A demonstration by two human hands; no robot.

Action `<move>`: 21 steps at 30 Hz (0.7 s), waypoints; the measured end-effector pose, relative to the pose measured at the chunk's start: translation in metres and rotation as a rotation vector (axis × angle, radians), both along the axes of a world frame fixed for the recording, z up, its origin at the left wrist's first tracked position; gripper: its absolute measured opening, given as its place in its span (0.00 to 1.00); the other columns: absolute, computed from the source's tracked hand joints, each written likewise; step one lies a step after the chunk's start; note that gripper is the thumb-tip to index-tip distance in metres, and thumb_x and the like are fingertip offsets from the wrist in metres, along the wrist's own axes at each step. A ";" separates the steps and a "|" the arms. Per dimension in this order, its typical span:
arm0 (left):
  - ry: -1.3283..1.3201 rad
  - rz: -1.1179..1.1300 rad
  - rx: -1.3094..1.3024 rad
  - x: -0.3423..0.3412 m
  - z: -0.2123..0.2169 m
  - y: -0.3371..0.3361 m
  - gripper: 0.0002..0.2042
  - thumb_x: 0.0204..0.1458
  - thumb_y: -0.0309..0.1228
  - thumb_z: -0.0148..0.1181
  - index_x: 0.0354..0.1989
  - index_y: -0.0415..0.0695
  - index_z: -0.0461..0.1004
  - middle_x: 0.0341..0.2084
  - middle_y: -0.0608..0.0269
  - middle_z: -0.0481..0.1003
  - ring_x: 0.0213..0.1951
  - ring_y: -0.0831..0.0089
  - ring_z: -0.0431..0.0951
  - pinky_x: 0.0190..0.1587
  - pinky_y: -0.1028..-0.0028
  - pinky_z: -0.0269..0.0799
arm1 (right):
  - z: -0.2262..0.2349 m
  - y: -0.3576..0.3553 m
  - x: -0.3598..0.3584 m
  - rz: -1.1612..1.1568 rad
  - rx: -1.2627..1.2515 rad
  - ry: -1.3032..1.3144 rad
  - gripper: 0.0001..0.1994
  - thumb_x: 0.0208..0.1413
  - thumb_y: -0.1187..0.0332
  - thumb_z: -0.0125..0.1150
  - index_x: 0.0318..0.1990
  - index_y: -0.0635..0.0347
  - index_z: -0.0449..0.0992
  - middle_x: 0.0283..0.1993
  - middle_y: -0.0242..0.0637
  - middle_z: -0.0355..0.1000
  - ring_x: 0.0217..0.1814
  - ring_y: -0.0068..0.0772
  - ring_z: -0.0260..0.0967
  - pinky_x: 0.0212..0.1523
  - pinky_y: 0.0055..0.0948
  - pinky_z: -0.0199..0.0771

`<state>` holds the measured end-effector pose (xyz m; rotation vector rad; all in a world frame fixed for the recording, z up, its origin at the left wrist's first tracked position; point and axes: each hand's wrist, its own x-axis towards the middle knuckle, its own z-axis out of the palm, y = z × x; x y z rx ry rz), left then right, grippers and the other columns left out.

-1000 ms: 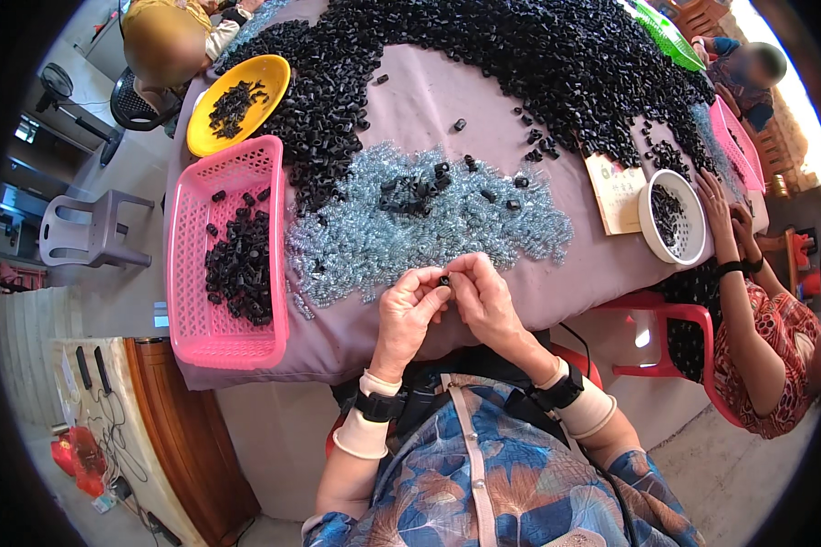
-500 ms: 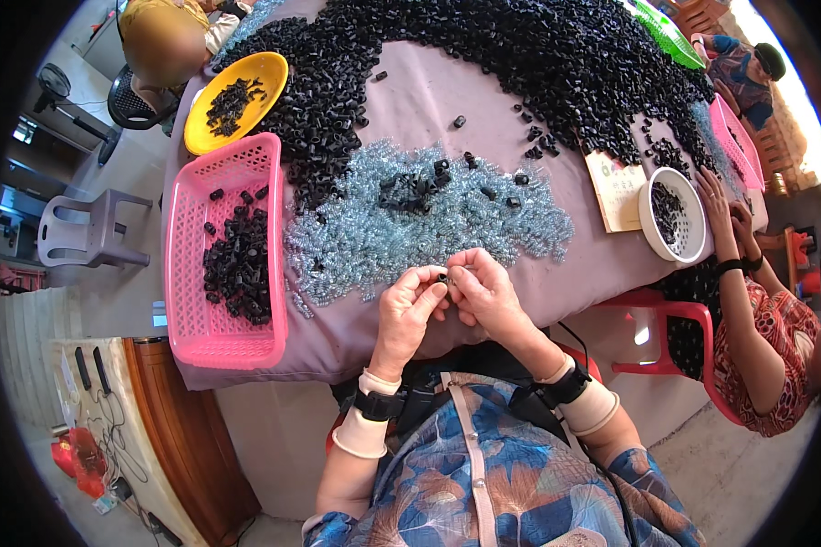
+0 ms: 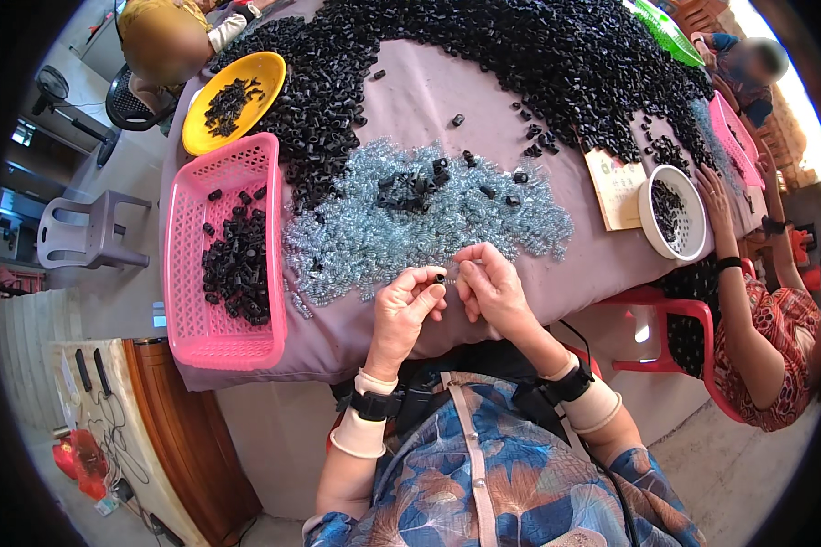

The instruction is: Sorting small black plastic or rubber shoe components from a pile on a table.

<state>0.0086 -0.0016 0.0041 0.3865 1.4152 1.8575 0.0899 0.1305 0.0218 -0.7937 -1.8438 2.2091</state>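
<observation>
Between the thumb and fingers of my left hand (image 3: 409,305) is a small black plastic cap (image 3: 440,279), its open end showing. My right hand (image 3: 493,290) is just beside it, fingers pinched together; whatever may be between them is too small to make out. Both hands hover over the near edge of a pile of clear bluish coil springs (image 3: 374,242). Several black caps (image 3: 415,191) lie on top of that pile. To the left, a pink basket (image 3: 181,273) holds a heap of black caps (image 3: 237,260).
A huge mound of black caps (image 3: 483,46) covers the far table. A yellow bowl (image 3: 270,100) stands at far left. On the right are a booklet (image 3: 614,196), a white basket (image 3: 695,214), and a co-worker's hands (image 3: 713,193) on the cloth. A grey chair (image 3: 87,232) stands left.
My right hand has drawn slightly apart from my left, so the black cap shows more. On the right, the co-worker's one arm has reached farther out.
</observation>
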 end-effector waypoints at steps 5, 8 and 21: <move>0.000 0.020 0.012 0.000 -0.002 0.000 0.10 0.52 0.24 0.58 0.42 0.37 0.73 0.25 0.69 0.73 0.25 0.84 0.71 0.28 0.84 0.67 | 0.001 -0.005 0.005 0.028 0.100 0.146 0.05 0.58 0.75 0.48 0.41 0.64 0.65 0.29 0.31 0.65 0.22 0.16 0.61 0.24 0.17 0.66; -0.002 0.016 0.022 0.001 -0.002 0.001 0.10 0.52 0.24 0.57 0.43 0.37 0.73 0.25 0.69 0.73 0.26 0.84 0.71 0.27 0.84 0.68 | -0.002 -0.013 0.006 0.008 0.194 0.280 0.06 0.55 0.78 0.51 0.41 0.65 0.65 0.32 0.32 0.64 0.26 0.18 0.63 0.30 0.19 0.69; 0.020 0.017 0.014 0.003 -0.001 0.001 0.10 0.51 0.22 0.58 0.42 0.37 0.73 0.26 0.68 0.74 0.26 0.84 0.71 0.27 0.84 0.68 | 0.000 -0.015 0.000 -0.045 0.168 0.087 0.04 0.59 0.74 0.48 0.39 0.65 0.65 0.25 0.32 0.68 0.22 0.17 0.63 0.22 0.19 0.63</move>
